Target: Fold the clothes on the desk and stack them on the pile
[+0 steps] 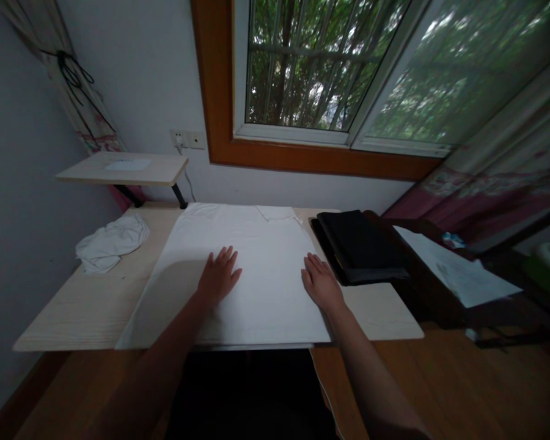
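Observation:
A large white cloth [261,299] is spread over the middle of the light wooden table [87,299], its front edge reaching the table's front. Folded layers show along its far edge, and what kind of cloth it is I cannot make out. My left hand [217,275] lies flat on the cloth left of its middle, fingers stretched out. On the cloth's right side rests my right hand [321,281], palm down, fingers extended and close together. Neither hand holds anything.
A crumpled white cloth [113,243] lies at the left. Behind it stands a small raised shelf [82,166] with paper on top. Black folders [362,241] lie right of the big cloth. Farther right, a paper sheet [453,269] rests on a dark surface. A window [321,79] is ahead.

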`<move>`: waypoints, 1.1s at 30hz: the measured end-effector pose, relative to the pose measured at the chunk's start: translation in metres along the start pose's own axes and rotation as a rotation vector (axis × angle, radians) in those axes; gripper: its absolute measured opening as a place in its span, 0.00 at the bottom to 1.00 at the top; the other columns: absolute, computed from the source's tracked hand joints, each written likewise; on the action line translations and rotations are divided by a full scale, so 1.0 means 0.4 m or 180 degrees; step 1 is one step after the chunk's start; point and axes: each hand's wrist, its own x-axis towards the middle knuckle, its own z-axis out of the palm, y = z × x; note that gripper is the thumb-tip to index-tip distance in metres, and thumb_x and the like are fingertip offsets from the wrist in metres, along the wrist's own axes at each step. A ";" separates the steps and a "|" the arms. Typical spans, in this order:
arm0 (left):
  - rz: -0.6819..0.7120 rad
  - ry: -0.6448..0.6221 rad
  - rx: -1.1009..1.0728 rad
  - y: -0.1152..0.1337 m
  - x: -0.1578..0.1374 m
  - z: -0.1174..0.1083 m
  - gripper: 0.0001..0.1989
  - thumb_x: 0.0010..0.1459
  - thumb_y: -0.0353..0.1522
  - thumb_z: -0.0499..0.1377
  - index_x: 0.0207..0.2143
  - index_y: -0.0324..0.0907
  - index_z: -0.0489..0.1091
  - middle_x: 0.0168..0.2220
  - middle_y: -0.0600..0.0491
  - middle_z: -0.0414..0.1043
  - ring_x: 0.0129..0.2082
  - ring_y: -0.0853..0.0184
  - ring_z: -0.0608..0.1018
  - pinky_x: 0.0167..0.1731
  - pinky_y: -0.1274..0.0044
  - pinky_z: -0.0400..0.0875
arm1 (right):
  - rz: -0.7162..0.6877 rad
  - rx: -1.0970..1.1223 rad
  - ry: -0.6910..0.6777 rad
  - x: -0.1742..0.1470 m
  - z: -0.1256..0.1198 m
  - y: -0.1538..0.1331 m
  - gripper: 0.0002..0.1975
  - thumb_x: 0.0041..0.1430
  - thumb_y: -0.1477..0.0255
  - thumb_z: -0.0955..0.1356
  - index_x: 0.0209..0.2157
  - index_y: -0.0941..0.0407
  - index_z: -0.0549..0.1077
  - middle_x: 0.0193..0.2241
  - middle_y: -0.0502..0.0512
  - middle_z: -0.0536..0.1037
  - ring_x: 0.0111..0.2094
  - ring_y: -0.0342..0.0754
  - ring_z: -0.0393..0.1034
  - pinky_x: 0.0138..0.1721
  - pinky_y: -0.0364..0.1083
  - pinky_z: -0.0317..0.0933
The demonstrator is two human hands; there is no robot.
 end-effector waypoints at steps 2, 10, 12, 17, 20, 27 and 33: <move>-0.0247 -0.0100 0.0126 -0.087 -0.007 -0.006 0.29 0.72 0.43 0.44 0.70 0.44 0.57 0.73 0.45 0.52 0.73 0.55 0.56 0.70 0.55 0.50 | -0.0009 0.0004 0.0001 0.000 0.004 0.003 0.25 0.73 0.67 0.58 0.64 0.63 0.68 0.67 0.66 0.66 0.69 0.57 0.58 0.69 0.59 0.52; -0.0755 -0.0338 0.0384 -0.365 -0.074 -0.044 0.33 0.71 0.43 0.40 0.71 0.34 0.55 0.73 0.39 0.50 0.73 0.54 0.55 0.69 0.54 0.51 | -0.0011 0.0086 0.0015 -0.002 0.013 0.012 0.26 0.72 0.66 0.58 0.64 0.62 0.68 0.67 0.65 0.66 0.69 0.57 0.58 0.69 0.59 0.53; -0.0802 -0.0394 0.0408 -0.394 -0.090 -0.048 0.33 0.71 0.43 0.39 0.71 0.35 0.54 0.73 0.40 0.50 0.73 0.53 0.54 0.68 0.51 0.50 | -0.0005 0.0116 0.0025 -0.002 0.013 0.013 0.26 0.72 0.66 0.58 0.64 0.62 0.68 0.67 0.65 0.66 0.69 0.57 0.58 0.69 0.60 0.53; -0.0888 -0.0425 0.0425 -0.406 -0.105 -0.045 0.32 0.72 0.43 0.38 0.71 0.37 0.54 0.73 0.41 0.50 0.74 0.53 0.53 0.67 0.47 0.48 | 0.0012 0.0115 0.0007 -0.003 0.007 0.008 0.25 0.72 0.66 0.58 0.64 0.63 0.69 0.66 0.66 0.66 0.69 0.57 0.58 0.69 0.59 0.54; -0.0887 -0.0424 0.0446 -0.398 -0.101 -0.052 0.31 0.71 0.42 0.39 0.70 0.38 0.56 0.73 0.41 0.50 0.74 0.52 0.52 0.67 0.46 0.48 | 0.0023 0.0126 0.0006 0.003 0.000 -0.002 0.25 0.71 0.68 0.58 0.64 0.64 0.68 0.66 0.68 0.66 0.69 0.57 0.59 0.69 0.59 0.54; -0.0480 -0.0359 0.0312 -0.319 -0.029 -0.074 0.28 0.71 0.40 0.43 0.68 0.41 0.61 0.74 0.43 0.49 0.74 0.51 0.52 0.68 0.46 0.47 | -0.0139 0.0333 -0.0091 0.100 0.010 -0.102 0.28 0.71 0.70 0.58 0.68 0.64 0.61 0.69 0.68 0.62 0.70 0.58 0.55 0.70 0.59 0.52; 0.0104 -0.0169 0.0029 -0.154 0.091 -0.011 0.26 0.71 0.39 0.46 0.68 0.45 0.62 0.74 0.47 0.50 0.74 0.54 0.53 0.69 0.51 0.50 | -0.0427 0.0678 -0.0487 0.237 0.090 -0.302 0.29 0.72 0.68 0.59 0.69 0.67 0.59 0.71 0.70 0.55 0.72 0.61 0.50 0.71 0.60 0.48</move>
